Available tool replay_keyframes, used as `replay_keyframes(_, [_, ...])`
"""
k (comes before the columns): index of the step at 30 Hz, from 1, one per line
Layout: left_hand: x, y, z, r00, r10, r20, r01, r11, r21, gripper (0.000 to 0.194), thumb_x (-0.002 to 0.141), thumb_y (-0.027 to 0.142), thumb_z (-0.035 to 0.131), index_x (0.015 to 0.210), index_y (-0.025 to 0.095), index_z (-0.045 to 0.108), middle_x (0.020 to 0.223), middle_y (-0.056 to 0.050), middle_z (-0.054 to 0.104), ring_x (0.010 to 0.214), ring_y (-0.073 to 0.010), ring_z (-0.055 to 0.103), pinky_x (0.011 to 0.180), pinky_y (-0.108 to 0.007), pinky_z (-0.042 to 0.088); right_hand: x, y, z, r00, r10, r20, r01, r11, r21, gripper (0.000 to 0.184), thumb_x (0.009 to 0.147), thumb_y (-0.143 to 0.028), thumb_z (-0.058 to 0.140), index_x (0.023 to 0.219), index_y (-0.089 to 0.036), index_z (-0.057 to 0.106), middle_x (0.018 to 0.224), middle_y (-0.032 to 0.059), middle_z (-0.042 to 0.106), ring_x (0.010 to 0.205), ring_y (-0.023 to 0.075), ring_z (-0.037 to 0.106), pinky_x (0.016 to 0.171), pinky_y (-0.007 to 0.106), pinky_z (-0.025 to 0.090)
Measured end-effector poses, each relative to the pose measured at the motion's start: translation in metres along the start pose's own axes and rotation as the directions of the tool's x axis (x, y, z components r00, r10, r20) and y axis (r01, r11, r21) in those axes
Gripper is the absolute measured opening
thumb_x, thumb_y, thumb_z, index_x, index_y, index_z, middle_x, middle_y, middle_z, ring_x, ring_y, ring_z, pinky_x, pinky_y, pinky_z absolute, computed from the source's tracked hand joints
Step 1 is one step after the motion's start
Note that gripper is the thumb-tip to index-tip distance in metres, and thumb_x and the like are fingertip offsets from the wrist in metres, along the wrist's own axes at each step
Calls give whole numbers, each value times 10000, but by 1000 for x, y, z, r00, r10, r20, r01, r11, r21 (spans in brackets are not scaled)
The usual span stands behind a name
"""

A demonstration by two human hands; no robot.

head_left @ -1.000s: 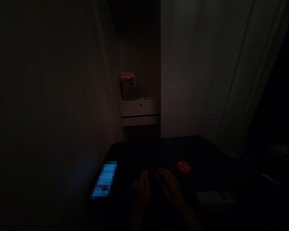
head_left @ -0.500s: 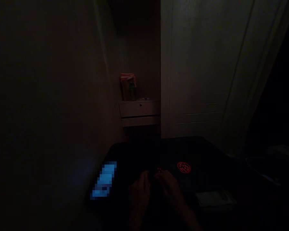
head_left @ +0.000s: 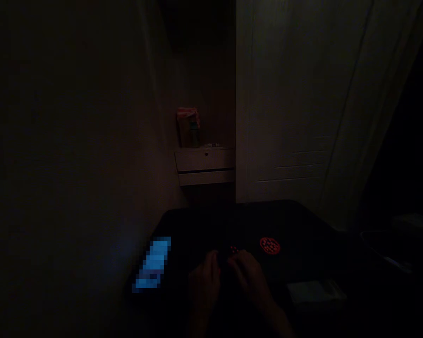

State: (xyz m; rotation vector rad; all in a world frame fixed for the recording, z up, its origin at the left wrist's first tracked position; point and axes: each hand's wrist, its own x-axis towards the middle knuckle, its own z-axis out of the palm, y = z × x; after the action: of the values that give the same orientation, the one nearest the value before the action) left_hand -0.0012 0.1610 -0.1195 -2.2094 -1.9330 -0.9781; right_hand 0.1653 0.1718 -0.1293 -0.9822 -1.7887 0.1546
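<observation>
My left hand (head_left: 205,274) is over the dark tabletop with its fingers drawn together. Facing it, my right hand (head_left: 246,271) is bent inward, thumb and fingers closed in a pinch. What either hand holds, if anything, is lost in the dark. Just beyond my right fingertips lie several small red dots (head_left: 234,249), too small to name. To their right sits a small round dish-like thing with a glowing red rim (head_left: 270,245) and several orange-red bits inside it.
A lit screen, blurred into blocks (head_left: 152,265), lies at the left of the black table (head_left: 268,213). A pale flat box (head_left: 315,292) is by its near right edge. Behind stand a drawer unit (head_left: 206,162) and a wardrobe door (head_left: 289,103); a pale cable (head_left: 395,263) lies right.
My right hand has shifted very slightly, with its fingertips a little farther from my left hand. The picture is somewhat darker. Everything else stays put.
</observation>
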Motion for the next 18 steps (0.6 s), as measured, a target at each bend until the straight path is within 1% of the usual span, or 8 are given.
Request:
replay_keyframes(4, [0,1,-2,1000,-15,20,15,1000,13,354,998,113,462,1259,222,674,1153,-51,798,925,-182,785,795,-249,577,1,-2,-2,997,75,-8,-74,995,66,313,1037,-477,529,897,-226,652,840,32,705,780,200,680,723,298,524])
replay_keyframes(6, [0,0,-1,999,-17,30,16,1000,13,359,1004,112,449,1261,225,673,1150,-48,799,927,-177,784,792,-239,575,1,-3,-3,996,89,1,-89,993,74,305,1026,-483,551,897,-227,655,847,31,709,786,201,683,729,299,524])
replay_keyframes(11, [0,-5,6,999,33,1,-33,998,53,382,960,77,499,1270,222,669,1211,-51,779,957,-196,781,790,-253,580,0,-2,-2,997,80,1,-80,994,79,256,1009,-455,593,901,-231,654,869,31,713,818,211,688,755,308,530])
replay_keyframes(14, [0,-5,6,999,31,-22,-31,999,41,366,959,84,522,1259,231,671,1170,-38,794,920,-181,786,771,-233,576,0,1,0,998,65,2,-65,995,79,202,1009,-405,601,914,-234,650,870,30,709,816,209,686,751,306,532])
replay_keyframes(18, [-1,-3,3,999,29,-35,-28,999,35,346,974,87,507,1233,237,681,1121,-29,807,883,-165,788,748,-215,568,0,1,-1,999,29,13,-30,998,63,125,1011,-325,596,939,-240,654,892,32,712,835,210,687,765,309,532])
